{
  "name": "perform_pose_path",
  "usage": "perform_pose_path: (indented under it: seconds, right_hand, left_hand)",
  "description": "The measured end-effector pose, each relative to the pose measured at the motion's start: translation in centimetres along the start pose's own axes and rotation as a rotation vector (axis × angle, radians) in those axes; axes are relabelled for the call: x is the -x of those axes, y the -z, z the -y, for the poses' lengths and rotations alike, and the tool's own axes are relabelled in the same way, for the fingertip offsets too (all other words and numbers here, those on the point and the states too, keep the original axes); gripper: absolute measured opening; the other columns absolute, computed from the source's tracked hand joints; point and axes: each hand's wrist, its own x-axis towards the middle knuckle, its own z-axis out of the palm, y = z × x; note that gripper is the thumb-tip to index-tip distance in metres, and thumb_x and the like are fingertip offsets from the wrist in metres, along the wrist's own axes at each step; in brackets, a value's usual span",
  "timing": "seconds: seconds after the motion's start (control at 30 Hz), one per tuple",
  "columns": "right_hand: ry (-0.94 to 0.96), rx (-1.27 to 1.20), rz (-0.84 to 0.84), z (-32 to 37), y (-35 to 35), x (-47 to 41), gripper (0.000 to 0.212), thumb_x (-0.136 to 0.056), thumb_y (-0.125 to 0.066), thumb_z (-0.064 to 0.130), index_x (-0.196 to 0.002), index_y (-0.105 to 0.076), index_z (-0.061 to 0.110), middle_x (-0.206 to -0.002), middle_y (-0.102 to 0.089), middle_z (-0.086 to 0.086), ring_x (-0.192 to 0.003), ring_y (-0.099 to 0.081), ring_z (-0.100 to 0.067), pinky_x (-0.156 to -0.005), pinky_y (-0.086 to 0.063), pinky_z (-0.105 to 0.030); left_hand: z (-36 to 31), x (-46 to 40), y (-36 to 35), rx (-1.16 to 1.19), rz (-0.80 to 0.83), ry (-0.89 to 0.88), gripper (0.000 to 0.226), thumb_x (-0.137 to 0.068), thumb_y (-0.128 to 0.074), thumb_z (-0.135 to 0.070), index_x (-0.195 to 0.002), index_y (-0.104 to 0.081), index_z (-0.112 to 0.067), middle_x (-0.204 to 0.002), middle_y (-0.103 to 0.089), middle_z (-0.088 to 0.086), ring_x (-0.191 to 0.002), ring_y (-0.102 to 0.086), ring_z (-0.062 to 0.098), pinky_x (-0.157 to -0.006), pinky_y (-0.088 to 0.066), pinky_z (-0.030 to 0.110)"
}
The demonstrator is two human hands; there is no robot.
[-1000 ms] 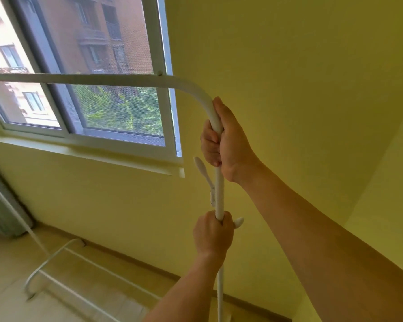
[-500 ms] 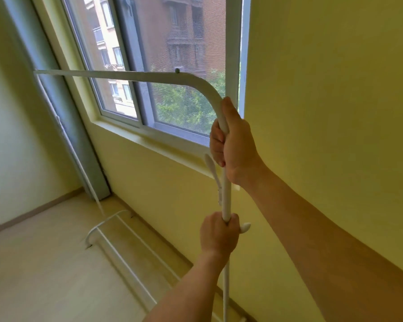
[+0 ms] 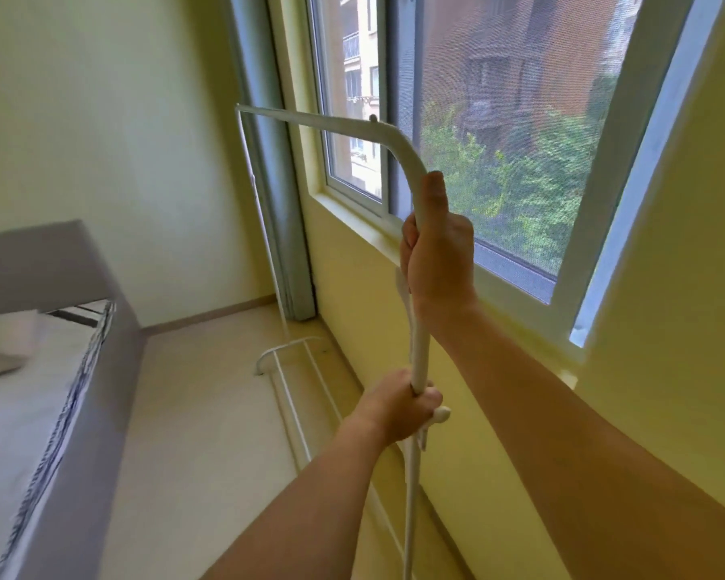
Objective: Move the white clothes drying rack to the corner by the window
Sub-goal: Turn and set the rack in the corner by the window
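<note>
I see my view swung left since before, bed (image 3: 38, 370) now visible, right hand (image 3: 436, 253) and left hand (image 3: 398, 406) both still clenched around drying rack (image 3: 420, 357) upright, rack along window (image 3: 499, 131) wall, far end near corner

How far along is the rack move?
Mostly done: the white rack runs along the window wall, its far foot close to the corner. In hand: right hand and left hand grip the near upright. Left: release it.
</note>
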Motion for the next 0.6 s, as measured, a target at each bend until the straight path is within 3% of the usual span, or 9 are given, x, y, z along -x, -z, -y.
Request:
perform_pose_path:
  seconds: [0.07, 0.13, 0.27, 0.33, 0.47, 0.6]
  right_hand:
    - [-0.004, 0.001, -0.03, -0.9, -0.8, -0.9, 0.066, -0.088, -0.039, 0.064, -0.038, -0.03, 0.02, -0.04, -0.025, 0.005, -0.041, -0.022, -0.019, -0.047, -0.017, -0.031]
    - [0.011, 0.003, -0.032, -2.4, -2.7, -2.7, 0.065, -0.084, -0.039, 0.069, -0.042, -0.029, 0.021, -0.044, -0.024, 0.0, -0.046, -0.021, -0.023, -0.047, -0.018, -0.038]
    - [0.023, 0.009, -0.067, -4.5, -5.4, -5.3, 0.063, -0.079, -0.04, 0.073, -0.048, -0.025, 0.021, -0.052, -0.022, -0.008, -0.055, -0.021, -0.039, -0.048, -0.022, -0.051]
    - [0.021, 0.023, -0.081, -5.8, -6.5, -6.8, 0.065, -0.079, -0.04, 0.074, -0.051, -0.023, 0.018, -0.054, -0.023, -0.009, -0.056, -0.022, -0.04, -0.049, -0.024, -0.054]
    - [0.027, 0.038, -0.073, -7.9, -8.8, -8.8, 0.066, -0.08, -0.038, 0.074, -0.052, -0.024, 0.016, -0.053, -0.026, -0.01, -0.056, -0.023, -0.035, -0.05, -0.024, -0.054]
    - [-0.01, 0.01, -0.019, -9.3, -11.5, -10.3, 0.062, -0.081, -0.039, 0.07, -0.045, -0.027, 0.021, -0.048, -0.025, -0.005, -0.052, -0.022, -0.03, -0.049, -0.022, -0.048]
  left_hand:
    - [0.3, -0.8, 1.2, -0.046, 0.037, 0.032, 0.021, -0.073, -0.046, -0.034, -0.055, -0.044, -0.022, -0.063, -0.05, -0.003, -0.06, -0.045, 0.021, -0.061, -0.042, 0.038]
    - [1.4, -2.5, 2.7, 0.066, 0.075, 0.101, 0.016, -0.075, -0.046, -0.029, -0.059, -0.042, -0.025, -0.067, -0.047, -0.003, -0.066, -0.045, 0.02, -0.067, -0.043, 0.04]
    - [3.3, -5.4, 5.4, 0.183, 0.159, 0.145, 0.024, -0.083, -0.045, -0.015, -0.062, -0.047, -0.024, -0.072, -0.059, 0.0, -0.066, -0.068, 0.01, -0.081, -0.057, 0.047]
    - [4.3, -7.0, 6.8, 0.162, 0.163, 0.157, 0.025, -0.083, -0.046, -0.015, -0.06, -0.053, -0.024, -0.075, -0.066, 0.003, -0.077, -0.07, 0.019, -0.089, -0.057, 0.055]
    - [6.1, -9.2, 9.4, 0.126, 0.202, 0.129, 0.022, -0.073, -0.046, -0.019, -0.063, -0.065, -0.015, -0.094, -0.075, 0.025, -0.079, -0.065, 0.026, -0.085, -0.059, 0.055]
    - [8.4, -10.9, 11.9, 0.121, 0.162, 0.142, 0.015, -0.075, -0.049, -0.019, -0.07, -0.062, -0.014, -0.077, -0.057, 0.014, -0.072, -0.056, 0.025, -0.065, -0.055, 0.04]
